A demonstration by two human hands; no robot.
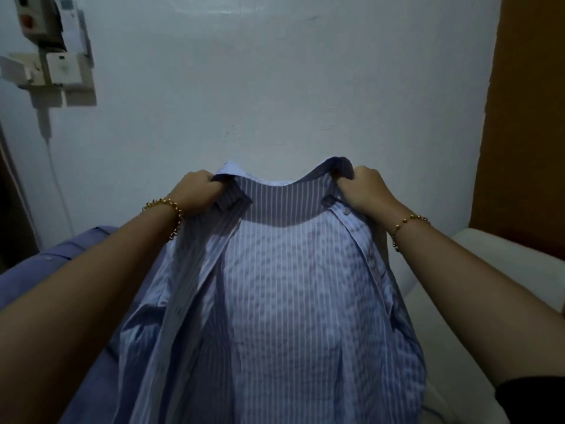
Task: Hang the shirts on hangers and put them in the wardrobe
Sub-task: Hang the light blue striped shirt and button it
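The striped shirt (284, 301) is held up in the air in front of the person, between both forearms. It is open at the front, so its inner side shows. The cloth is thin and light blue with fine white vertical stripes. It is a little transparent, and where two layers overlap the stripes make a wavy pattern. The collar band looks darker and stiffer, and a small button sits just below it on the right side.

The left hand (198, 189) grips the left end of the collar, with its fingers curled tightly round the cloth. The right hand (365, 191) grips the right end in the same way. A gold bead bracelet (169, 209) is on the left wrist, and a similar one is on the right.

Under the left arm lies a second shirt (46, 264), plain blue and smooth. On the right is a white padded surface (504, 270) with a rounded edge. Behind is a white wall (275, 87), matte, with a few faint marks. On its upper left are white plastic switch boxes (58, 62), and a thin white cable (58, 179) hangs below them. At the right edge stands a brown wooden panel (526, 117). The light is dim.
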